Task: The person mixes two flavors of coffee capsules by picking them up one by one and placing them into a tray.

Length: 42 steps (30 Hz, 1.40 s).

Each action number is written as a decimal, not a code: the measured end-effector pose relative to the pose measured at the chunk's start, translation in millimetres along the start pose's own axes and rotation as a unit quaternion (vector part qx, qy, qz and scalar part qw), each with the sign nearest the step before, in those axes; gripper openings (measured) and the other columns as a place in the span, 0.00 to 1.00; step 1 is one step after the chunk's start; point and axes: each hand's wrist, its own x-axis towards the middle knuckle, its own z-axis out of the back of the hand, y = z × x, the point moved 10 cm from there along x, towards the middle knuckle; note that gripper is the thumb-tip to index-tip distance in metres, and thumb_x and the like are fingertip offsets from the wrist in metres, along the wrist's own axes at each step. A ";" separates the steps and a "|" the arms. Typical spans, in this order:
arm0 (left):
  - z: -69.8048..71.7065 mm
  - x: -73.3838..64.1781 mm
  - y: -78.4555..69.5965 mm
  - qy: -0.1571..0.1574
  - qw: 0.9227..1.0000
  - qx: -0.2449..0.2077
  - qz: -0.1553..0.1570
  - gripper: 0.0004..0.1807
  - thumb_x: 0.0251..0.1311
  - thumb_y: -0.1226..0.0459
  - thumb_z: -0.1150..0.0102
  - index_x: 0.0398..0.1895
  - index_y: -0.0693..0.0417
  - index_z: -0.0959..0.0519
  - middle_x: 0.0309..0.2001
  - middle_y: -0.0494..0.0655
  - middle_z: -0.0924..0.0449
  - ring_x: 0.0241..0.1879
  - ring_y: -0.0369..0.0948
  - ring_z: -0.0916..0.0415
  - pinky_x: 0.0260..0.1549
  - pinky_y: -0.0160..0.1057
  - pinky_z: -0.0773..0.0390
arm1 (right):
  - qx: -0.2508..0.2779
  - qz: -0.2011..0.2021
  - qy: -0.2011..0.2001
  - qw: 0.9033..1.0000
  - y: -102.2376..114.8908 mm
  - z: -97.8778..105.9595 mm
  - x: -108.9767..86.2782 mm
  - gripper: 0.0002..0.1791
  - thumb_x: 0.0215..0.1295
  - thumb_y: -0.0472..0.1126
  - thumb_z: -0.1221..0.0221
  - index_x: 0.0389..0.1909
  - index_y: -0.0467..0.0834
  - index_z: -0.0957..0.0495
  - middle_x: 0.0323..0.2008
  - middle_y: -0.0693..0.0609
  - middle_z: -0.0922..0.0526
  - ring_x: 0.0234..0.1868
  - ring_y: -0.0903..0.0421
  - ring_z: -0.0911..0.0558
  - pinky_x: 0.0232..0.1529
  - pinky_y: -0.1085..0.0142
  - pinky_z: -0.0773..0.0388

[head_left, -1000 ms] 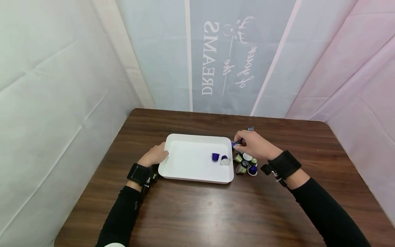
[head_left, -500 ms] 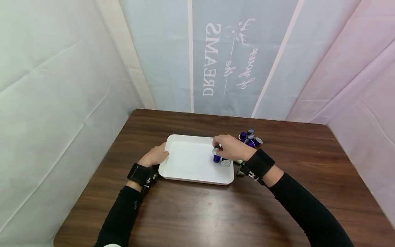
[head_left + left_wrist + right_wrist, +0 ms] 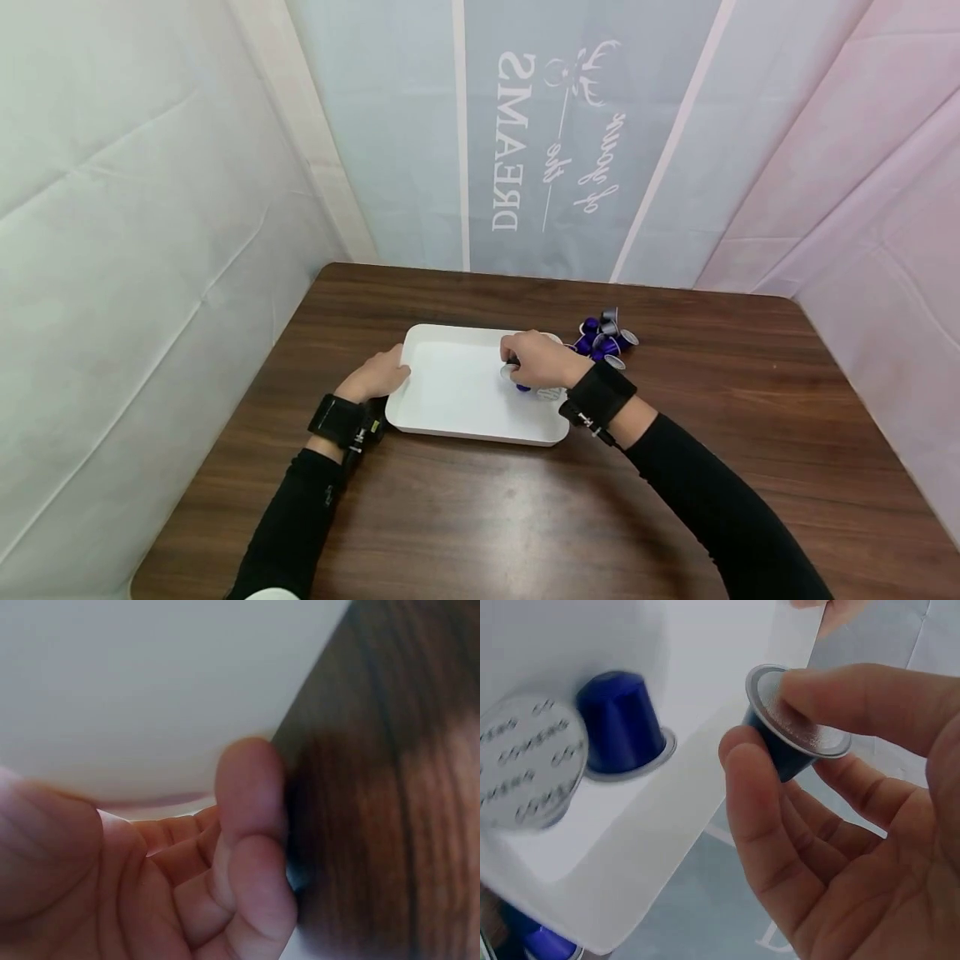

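My left hand (image 3: 378, 377) grips the left rim of a white rectangular tray (image 3: 442, 392); the left wrist view shows curled fingers (image 3: 251, 787) against its edge. Over the tray's right half, my right hand (image 3: 546, 360) pinches a dark coffee capsule (image 3: 814, 741) between thumb and fingers, its silvery foil lid facing the thumb. Inside the tray, a blue coffee capsule (image 3: 619, 724) stands on its rim. Beside it lies another capsule (image 3: 529, 761) with a white printed lid towards the right wrist camera. In the head view the right hand partly hides both.
Just right of the tray, a pile of blue and grey capsules (image 3: 603, 340) lies on the dark wooden table (image 3: 480, 517); my right wrist covers part of that area. Pale cloth (image 3: 390, 125) hangs behind the table and along both sides.
My right hand has moved left from the capsules beside the tray to over the tray, carrying the dark capsule. The left hand keeps its grip on the tray, which stays in place.
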 end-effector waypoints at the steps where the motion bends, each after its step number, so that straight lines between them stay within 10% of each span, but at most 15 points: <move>1: 0.2 0.1 -0.4 -0.001 1.000 0.000 0.000 0.30 0.69 0.63 0.64 0.71 0.68 0.52 0.63 0.67 0.37 0.55 0.54 0.31 0.51 0.51 0.32 | -0.002 0.001 0.002 1.000 1.1 -1.6 1.7 0.10 0.60 0.34 0.40 0.43 0.38 0.24 0.35 0.51 0.22 0.31 0.56 0.28 0.36 0.64 0.30; 17: -2.6 0.6 3.0 0.000 1.000 0.000 0.006 0.30 0.69 0.63 0.63 0.71 0.67 0.51 0.62 0.65 0.35 0.54 0.52 0.30 0.50 0.50 0.32 | 0.016 -0.009 -0.030 0.999 -9.0 7.5 -13.3 0.12 0.60 0.34 0.39 0.44 0.39 0.24 0.43 0.46 0.22 0.38 0.56 0.23 0.39 0.62 0.25; 32: -1.0 1.9 2.2 -0.006 1.000 0.005 -0.005 0.29 0.69 0.63 0.64 0.70 0.67 0.49 0.61 0.65 0.33 0.48 0.50 0.28 0.47 0.48 0.31 | -0.006 -0.092 -0.122 0.988 -149.5 54.1 -68.5 0.14 0.62 0.30 0.46 0.47 0.29 0.24 0.41 0.36 0.23 0.41 0.43 0.24 0.41 0.51 0.27; 42: -0.8 1.6 2.5 -0.008 1.000 -0.004 -0.002 0.29 0.69 0.63 0.64 0.70 0.67 0.49 0.61 0.66 0.34 0.50 0.51 0.29 0.48 0.49 0.31 | -0.022 -0.086 -0.108 0.990 -182.8 44.0 -79.0 0.18 0.60 0.30 0.41 0.51 0.29 0.25 0.45 0.32 0.26 0.41 0.41 0.26 0.39 0.49 0.29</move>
